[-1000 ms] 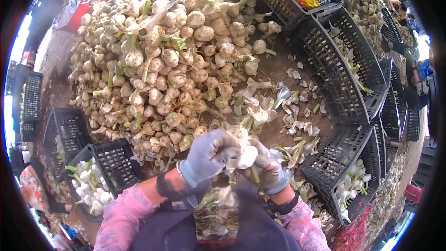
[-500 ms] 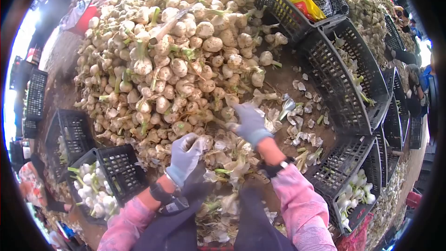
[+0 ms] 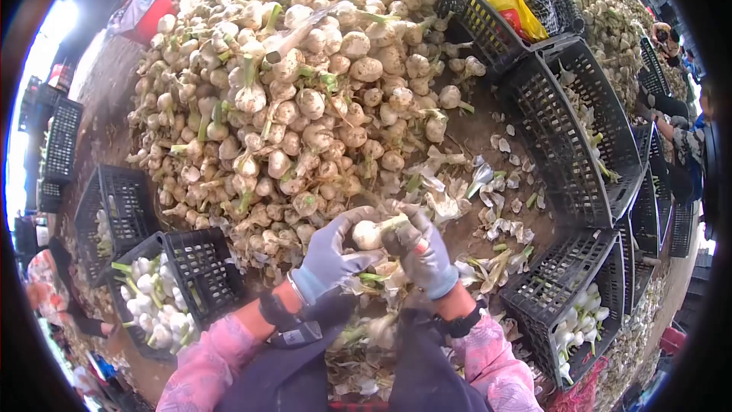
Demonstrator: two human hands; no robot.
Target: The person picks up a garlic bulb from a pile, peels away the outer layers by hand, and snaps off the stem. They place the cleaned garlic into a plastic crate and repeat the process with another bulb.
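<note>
Both hands wear pale grey-lilac gloves and meet low in front of the big heap of dirty garlic [image 3: 305,114]. Between them is a whitish garlic bulb [image 3: 367,235], lying sideways with its stem to the right. My left hand [image 3: 332,250] curls around the bulb, fingers above and thumb below. At the stem end, my right hand [image 3: 427,255] is closed on the same garlic; its fingertips look dark and soiled. Loose peeled skins [image 3: 446,202] and cut stems lie just beyond and below the hands.
Black crates with cleaned white garlic stand at left [image 3: 204,271] and right [image 3: 526,282]. More black crates [image 3: 568,137] line the right side, with a yellow bag [image 3: 526,0] at the top. A red bucket [image 3: 152,19] sits upper left. Other people [image 3: 682,137] are at far right.
My right hand has come back from the heap's edge toward my left. A garlic bulb now shows between both hands, where my left hand was pinched by itself before.
</note>
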